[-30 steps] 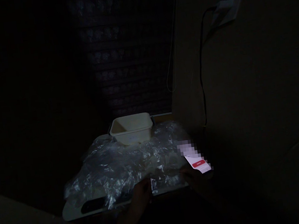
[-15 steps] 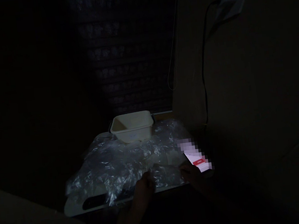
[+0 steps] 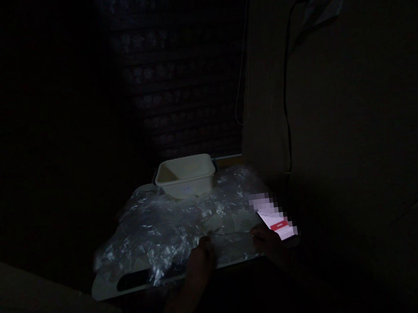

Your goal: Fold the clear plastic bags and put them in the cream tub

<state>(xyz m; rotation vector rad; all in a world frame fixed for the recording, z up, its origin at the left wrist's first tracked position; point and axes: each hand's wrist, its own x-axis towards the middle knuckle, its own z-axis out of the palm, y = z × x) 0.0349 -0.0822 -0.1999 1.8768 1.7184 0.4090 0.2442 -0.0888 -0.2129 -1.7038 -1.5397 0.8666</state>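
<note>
In dim light, my left hand (image 3: 202, 255) is closed on the left side of a clear plastic bag (image 3: 233, 245). My right hand (image 3: 265, 238) pinches the bag's right side, so it stretches flat between the two hands near the table's front edge. More crumpled clear plastic bags (image 3: 157, 234) spread over the white table (image 3: 105, 287) left of and beyond my hands. Just past my right hand lies a phone (image 3: 276, 222) with its screen lit. Darkness hides the exact place of my fingertips.
A cream plastic tub (image 3: 187, 184) stands at the back of the table. Along the right wall a black cable (image 3: 285, 101) hangs from an outlet (image 3: 327, 2). A dark blind (image 3: 180, 79) with a loop cord (image 3: 242, 117) covers the back. The table has a handle slot (image 3: 133, 280) at front left.
The clear plastic bag between my hands has flattened and shows fewer bright creases. My hands have barely moved, and the view has shifted slightly.
</note>
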